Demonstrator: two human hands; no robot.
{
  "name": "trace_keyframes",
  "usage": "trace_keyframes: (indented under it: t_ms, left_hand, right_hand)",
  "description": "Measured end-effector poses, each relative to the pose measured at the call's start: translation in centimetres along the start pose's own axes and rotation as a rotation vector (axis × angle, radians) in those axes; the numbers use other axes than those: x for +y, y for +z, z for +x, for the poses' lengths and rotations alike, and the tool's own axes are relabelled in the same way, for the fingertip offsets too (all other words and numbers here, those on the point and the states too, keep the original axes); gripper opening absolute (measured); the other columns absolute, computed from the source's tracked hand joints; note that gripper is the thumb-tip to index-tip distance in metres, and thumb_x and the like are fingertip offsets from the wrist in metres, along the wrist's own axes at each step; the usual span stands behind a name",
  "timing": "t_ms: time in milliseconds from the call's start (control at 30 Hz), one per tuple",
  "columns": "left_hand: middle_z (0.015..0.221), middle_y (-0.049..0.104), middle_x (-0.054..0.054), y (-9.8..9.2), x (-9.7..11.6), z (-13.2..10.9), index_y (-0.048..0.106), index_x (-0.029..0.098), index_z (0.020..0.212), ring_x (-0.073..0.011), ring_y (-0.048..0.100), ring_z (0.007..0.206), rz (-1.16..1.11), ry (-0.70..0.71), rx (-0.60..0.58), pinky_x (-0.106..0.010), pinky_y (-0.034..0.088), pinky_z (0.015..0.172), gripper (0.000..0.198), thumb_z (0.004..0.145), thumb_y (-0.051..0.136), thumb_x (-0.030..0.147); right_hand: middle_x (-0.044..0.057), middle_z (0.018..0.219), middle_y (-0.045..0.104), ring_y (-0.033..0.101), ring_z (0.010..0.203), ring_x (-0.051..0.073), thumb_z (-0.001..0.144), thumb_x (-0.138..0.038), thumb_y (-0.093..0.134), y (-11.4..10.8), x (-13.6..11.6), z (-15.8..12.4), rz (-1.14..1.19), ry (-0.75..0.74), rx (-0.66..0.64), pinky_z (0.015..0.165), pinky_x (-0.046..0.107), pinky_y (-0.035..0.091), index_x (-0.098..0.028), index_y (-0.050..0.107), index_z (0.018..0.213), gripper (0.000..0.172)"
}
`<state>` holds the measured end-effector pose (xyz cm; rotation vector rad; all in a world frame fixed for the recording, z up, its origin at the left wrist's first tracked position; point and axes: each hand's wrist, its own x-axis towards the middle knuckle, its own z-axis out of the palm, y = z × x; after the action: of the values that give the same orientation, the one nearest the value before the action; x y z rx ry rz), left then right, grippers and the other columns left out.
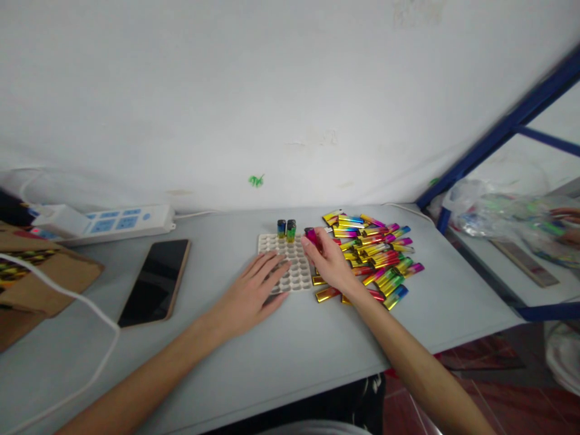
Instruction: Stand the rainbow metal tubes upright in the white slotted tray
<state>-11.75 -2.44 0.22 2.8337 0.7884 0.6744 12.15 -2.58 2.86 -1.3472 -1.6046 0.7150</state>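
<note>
A pale tray (296, 269) with rows of small holes lies on the table in front of me. A blue lighter (281, 229) and a green-gold lighter (290, 232) stand upright at its far edge, close together. My left hand (260, 287) rests with fingers stretched out over the tray's left side, covering part of it. At the tray's right edge, my right hand (328, 257) pinches a purple lighter (310, 235), mostly hidden by the fingers. To the right, a loose pile of shiny multicoloured lighters (378, 254) lies partly behind my right hand and forearm.
On the left are a black-screened phone (156, 281), a white power strip (129, 222), a cardboard box (67, 281) and a white cable (97, 302). A blue metal frame (489, 136) stands at the right, with plastic bags (489, 211) and another person's hand (566, 214) beyond it.
</note>
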Motion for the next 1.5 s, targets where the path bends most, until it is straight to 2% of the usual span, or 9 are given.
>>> trace_keyframes:
  t_ms: [67,133,300,400,600,833,1067,1333,1500]
  left_hand:
    - [0.155,0.056,-0.018,0.0,0.0,0.0,0.051,0.017,0.153,-0.0341,0.047,0.15,0.003,-0.001,0.004,-0.06,0.041,0.126,0.052,0.105,0.058,0.035]
    - [0.155,0.056,-0.018,-0.1,0.1,0.0,0.051,0.016,0.153,-0.0345,0.046,0.15,0.009,0.002,0.003,-0.06,0.041,0.125,0.052,0.105,0.058,0.035]
    - [0.155,0.056,-0.017,-0.2,0.2,0.1,0.051,0.017,0.153,-0.0339,0.046,0.151,0.001,-0.001,0.002,-0.06,0.041,0.126,0.052,0.105,0.057,0.035]
    - [0.154,0.057,-0.016,-0.2,0.2,0.1,0.05,0.018,0.154,-0.0335,0.046,0.151,-0.005,-0.008,0.004,-0.059,0.04,0.126,0.052,0.105,0.057,0.035]
    - [0.154,0.057,-0.017,0.0,0.2,0.1,0.052,0.017,0.153,-0.0345,0.046,0.15,0.0,-0.001,0.006,-0.06,0.041,0.126,0.051,0.105,0.058,0.035]
    - [0.153,0.058,-0.018,0.0,0.2,0.1,0.052,0.017,0.153,-0.0347,0.047,0.15,-0.013,-0.005,0.012,-0.061,0.041,0.125,0.052,0.105,0.057,0.036]
    - [0.154,0.057,-0.017,0.0,0.2,0.1,0.053,0.017,0.152,-0.0344,0.045,0.151,-0.028,-0.009,0.014,-0.06,0.04,0.126,0.052,0.104,0.06,0.035]
    - [0.154,0.057,-0.017,0.0,0.0,0.0,0.052,0.016,0.152,-0.0348,0.046,0.15,-0.001,-0.003,0.001,-0.06,0.04,0.126,0.051,0.105,0.058,0.035]
    - [0.154,0.057,-0.015,-0.1,-0.1,0.0,0.051,0.019,0.153,-0.0337,0.046,0.15,-0.014,-0.006,-0.004,-0.059,0.04,0.127,0.052,0.105,0.058,0.036]
  right_hand:
    - [0.003,0.094,0.065,0.061,0.087,0.019,0.107,-0.047,0.052,-0.6,0.4,0.3,-0.005,-0.097,-0.047,0.077,0.031,0.049,-0.022,0.061,0.101,0.027]
    - [0.006,0.099,0.064,0.062,0.094,0.021,0.105,-0.048,0.056,-1.2,0.7,0.7,-0.047,-0.164,-0.01,0.08,0.033,0.05,-0.022,0.066,0.102,0.029]
    - [0.001,0.076,0.063,0.058,0.07,0.019,0.106,-0.051,0.054,-2.0,1.3,1.6,-0.187,-0.117,0.1,0.067,0.031,0.044,-0.022,0.063,0.086,0.036]
    - [0.003,0.079,0.068,0.062,0.071,0.02,0.106,-0.049,0.055,-1.9,2.0,2.1,-0.271,-0.13,0.125,0.069,0.031,0.045,-0.023,0.059,0.084,0.034]
    - [0.009,0.094,0.071,0.066,0.088,0.023,0.109,-0.038,0.05,-1.4,3.0,2.8,-0.356,-0.266,0.036,0.082,0.033,0.049,-0.02,0.062,0.1,0.024]
    - [0.012,0.106,0.068,0.063,0.101,0.027,0.111,-0.035,0.043,-1.2,2.7,3.5,-0.464,-0.275,-0.05,0.092,0.038,0.05,-0.021,0.063,0.11,0.024]
    - [0.014,0.106,0.069,0.063,0.102,0.027,0.112,-0.033,0.043,-1.4,4.1,4.4,-0.523,-0.29,-0.125,0.093,0.038,0.05,-0.018,0.061,0.109,0.024]
    - [0.013,0.101,0.068,0.062,0.095,0.028,0.11,-0.03,0.047,0.1,4.8,4.4,-0.709,-0.248,-0.133,0.088,0.039,0.05,-0.017,0.063,0.107,0.02]
    - [0.015,0.115,0.069,0.065,0.105,0.027,0.109,-0.026,0.047,-2.5,4.0,3.5,-0.576,-0.285,-0.055,0.097,0.041,0.053,-0.016,0.062,0.133,0.03]
